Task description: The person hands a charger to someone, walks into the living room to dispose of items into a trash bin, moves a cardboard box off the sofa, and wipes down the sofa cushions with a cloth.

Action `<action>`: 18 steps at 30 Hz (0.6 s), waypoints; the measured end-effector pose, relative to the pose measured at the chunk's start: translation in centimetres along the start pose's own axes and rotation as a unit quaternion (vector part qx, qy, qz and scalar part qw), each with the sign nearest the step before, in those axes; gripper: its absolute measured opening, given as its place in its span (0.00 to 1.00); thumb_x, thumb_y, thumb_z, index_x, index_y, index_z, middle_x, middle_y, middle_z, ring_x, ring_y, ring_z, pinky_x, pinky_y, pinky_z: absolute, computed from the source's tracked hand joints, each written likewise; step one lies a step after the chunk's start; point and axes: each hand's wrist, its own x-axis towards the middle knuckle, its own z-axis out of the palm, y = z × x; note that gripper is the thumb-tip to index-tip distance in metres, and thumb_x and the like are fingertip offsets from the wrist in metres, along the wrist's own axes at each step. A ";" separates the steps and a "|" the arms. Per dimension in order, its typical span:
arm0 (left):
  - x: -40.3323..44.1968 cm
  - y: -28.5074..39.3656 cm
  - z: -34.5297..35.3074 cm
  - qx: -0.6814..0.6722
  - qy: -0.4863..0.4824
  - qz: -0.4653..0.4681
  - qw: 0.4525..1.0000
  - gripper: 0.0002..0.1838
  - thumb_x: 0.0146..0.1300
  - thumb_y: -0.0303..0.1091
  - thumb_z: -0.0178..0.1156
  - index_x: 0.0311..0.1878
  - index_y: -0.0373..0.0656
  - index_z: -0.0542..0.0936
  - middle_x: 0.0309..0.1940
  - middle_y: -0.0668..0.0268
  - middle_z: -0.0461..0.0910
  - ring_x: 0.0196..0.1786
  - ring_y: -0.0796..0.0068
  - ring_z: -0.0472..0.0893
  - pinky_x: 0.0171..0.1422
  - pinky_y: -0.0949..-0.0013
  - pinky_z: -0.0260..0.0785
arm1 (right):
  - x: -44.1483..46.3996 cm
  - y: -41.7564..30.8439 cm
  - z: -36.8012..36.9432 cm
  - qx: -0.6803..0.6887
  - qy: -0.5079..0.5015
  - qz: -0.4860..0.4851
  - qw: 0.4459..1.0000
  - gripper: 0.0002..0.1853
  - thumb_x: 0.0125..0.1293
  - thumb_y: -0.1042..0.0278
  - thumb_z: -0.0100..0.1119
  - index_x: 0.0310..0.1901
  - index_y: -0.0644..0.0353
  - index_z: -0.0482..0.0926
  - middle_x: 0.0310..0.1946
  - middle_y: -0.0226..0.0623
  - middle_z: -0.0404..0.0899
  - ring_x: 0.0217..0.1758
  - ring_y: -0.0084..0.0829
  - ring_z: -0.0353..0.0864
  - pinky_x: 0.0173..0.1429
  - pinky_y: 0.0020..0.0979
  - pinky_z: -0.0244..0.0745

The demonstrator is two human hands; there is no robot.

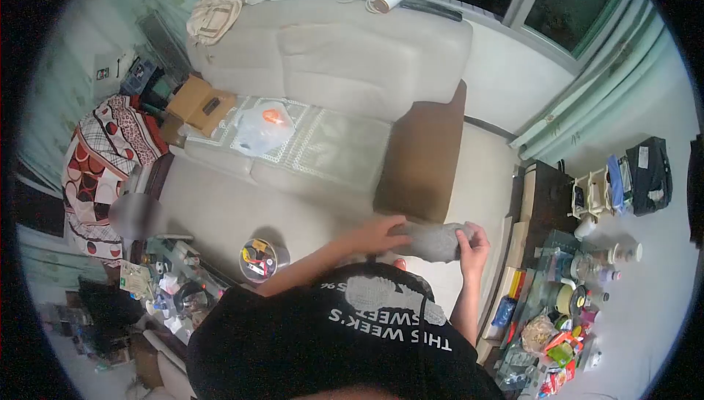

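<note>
A folded grey cloth is stretched between my two hands, just in front of my black T-shirt. My left hand has its fingers closed on the cloth's left end. At the other end, my right hand pinches the cloth's edge, with the thumb on top. The exact kind of cloth is not clear from here. Beyond the cloth lies the brown end panel of the beige sofa.
On the sofa lie a plastic bag with something orange inside and an open cardboard box. A round container of small items stands left of me. Cluttered glass tables flank me, with a snack packet on the right one.
</note>
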 end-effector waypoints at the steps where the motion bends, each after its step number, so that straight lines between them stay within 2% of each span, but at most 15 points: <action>1: 1.2 0.7 0.7 -0.008 -0.007 -0.023 1.000 0.20 0.55 0.47 0.55 0.40 0.39 0.71 0.38 0.54 0.74 0.42 0.64 0.74 0.44 0.65 0.65 | 0.1 -0.4 -0.9 -0.066 0.027 -0.020 0.997 0.15 0.50 0.70 0.62 0.41 0.62 0.74 0.28 0.32 0.76 0.31 0.22 0.72 0.34 0.23 0.68; 2: 2.4 1.1 1.6 -0.009 -0.010 -0.023 1.000 0.20 0.55 0.47 0.55 0.40 0.39 0.71 0.38 0.54 0.74 0.42 0.64 0.74 0.44 0.65 0.65 | 0.2 -0.5 -1.9 -0.133 0.054 -0.039 0.989 0.17 0.52 0.70 0.61 0.45 0.62 0.73 0.31 0.34 0.76 0.32 0.23 0.73 0.35 0.24 0.69; 4: 4.7 1.5 3.9 -0.043 0.051 0.022 0.998 0.18 0.55 0.45 0.55 0.38 0.38 0.70 0.36 0.54 0.74 0.39 0.65 0.75 0.41 0.66 0.65 | 0.4 1.8 -3.3 -0.136 0.050 -0.026 0.989 0.20 0.52 0.70 0.59 0.48 0.62 0.70 0.33 0.32 0.73 0.34 0.24 0.72 0.36 0.25 0.70; 6: 6.7 2.6 6.0 -0.035 0.030 0.015 0.999 0.18 0.54 0.43 0.55 0.39 0.37 0.70 0.35 0.54 0.75 0.39 0.65 0.75 0.42 0.65 0.65 | 0.0 4.2 -4.3 0.007 -0.097 0.112 0.989 0.18 0.55 0.68 0.56 0.48 0.61 0.70 0.36 0.33 0.73 0.35 0.26 0.73 0.38 0.24 0.70; 7: 7.3 3.2 6.8 -0.016 0.017 0.016 1.000 0.18 0.54 0.42 0.55 0.40 0.36 0.70 0.35 0.53 0.75 0.39 0.65 0.76 0.42 0.65 0.66 | -0.8 4.5 -3.9 0.004 -0.096 0.123 0.988 0.18 0.55 0.68 0.56 0.48 0.61 0.70 0.36 0.33 0.73 0.35 0.26 0.73 0.38 0.24 0.70; 8: 7.5 4.1 7.9 -0.020 0.013 0.013 1.000 0.18 0.54 0.42 0.55 0.40 0.36 0.70 0.35 0.53 0.75 0.39 0.65 0.76 0.42 0.65 0.66 | -1.4 4.4 -2.8 0.139 -0.132 0.205 0.960 0.17 0.56 0.67 0.55 0.48 0.61 0.69 0.35 0.34 0.73 0.37 0.27 0.73 0.37 0.25 0.71; 9: 7.3 4.9 8.8 -0.050 -0.031 0.010 0.998 0.18 0.54 0.41 0.55 0.42 0.36 0.71 0.36 0.53 0.75 0.39 0.64 0.76 0.43 0.65 0.66 | -1.7 4.6 -2.1 0.272 -0.165 0.279 0.906 0.17 0.57 0.65 0.53 0.47 0.61 0.69 0.34 0.36 0.73 0.38 0.28 0.74 0.37 0.26 0.72; 10: 7.1 5.5 9.8 -0.080 -0.075 0.005 0.994 0.19 0.54 0.40 0.55 0.43 0.35 0.71 0.37 0.52 0.75 0.40 0.63 0.76 0.45 0.65 0.66 | -1.9 6.5 -2.0 0.335 -0.224 0.308 0.862 0.13 0.58 0.67 0.51 0.44 0.61 0.69 0.36 0.34 0.73 0.41 0.29 0.73 0.43 0.29 0.72; 11: 6.9 5.6 10.5 -0.063 -0.111 0.047 0.991 0.21 0.53 0.39 0.55 0.46 0.34 0.71 0.36 0.51 0.76 0.40 0.62 0.76 0.46 0.64 0.67 | -2.1 8.4 -2.1 0.336 -0.222 0.312 0.860 0.13 0.58 0.67 0.51 0.44 0.61 0.69 0.36 0.34 0.73 0.41 0.29 0.73 0.43 0.29 0.72; 14: 6.1 5.7 9.9 -0.050 -0.167 0.082 0.981 0.20 0.53 0.39 0.56 0.45 0.35 0.72 0.34 0.54 0.77 0.37 0.63 0.77 0.44 0.64 0.68 | -2.4 9.1 -0.6 0.326 -0.236 0.244 0.882 0.14 0.57 0.67 0.53 0.44 0.60 0.70 0.37 0.34 0.73 0.41 0.27 0.73 0.43 0.27 0.71; 15: 6.4 5.2 9.5 -0.030 -0.106 0.149 0.983 0.16 0.53 0.37 0.56 0.42 0.37 0.74 0.32 0.57 0.78 0.35 0.67 0.78 0.42 0.67 0.69 | -2.6 9.2 0.4 0.326 -0.237 0.220 0.888 0.14 0.57 0.67 0.53 0.44 0.60 0.70 0.38 0.34 0.73 0.41 0.27 0.73 0.43 0.27 0.71; 16: 6.5 4.7 8.9 -0.027 -0.118 0.145 0.982 0.16 0.53 0.37 0.56 0.42 0.37 0.74 0.32 0.57 0.78 0.35 0.67 0.78 0.42 0.67 0.69 | -2.6 9.2 1.4 0.325 -0.235 0.196 0.895 0.14 0.56 0.67 0.54 0.44 0.60 0.70 0.38 0.34 0.73 0.41 0.27 0.73 0.43 0.26 0.71; 18: 6.7 4.7 6.2 -0.089 -0.039 0.048 0.994 0.12 0.54 0.35 0.56 0.39 0.39 0.76 0.32 0.60 0.78 0.34 0.71 0.78 0.41 0.70 0.69 | -1.5 9.1 3.1 0.314 -0.231 0.140 0.910 0.14 0.56 0.67 0.55 0.44 0.59 0.70 0.39 0.33 0.74 0.41 0.26 0.73 0.44 0.25 0.70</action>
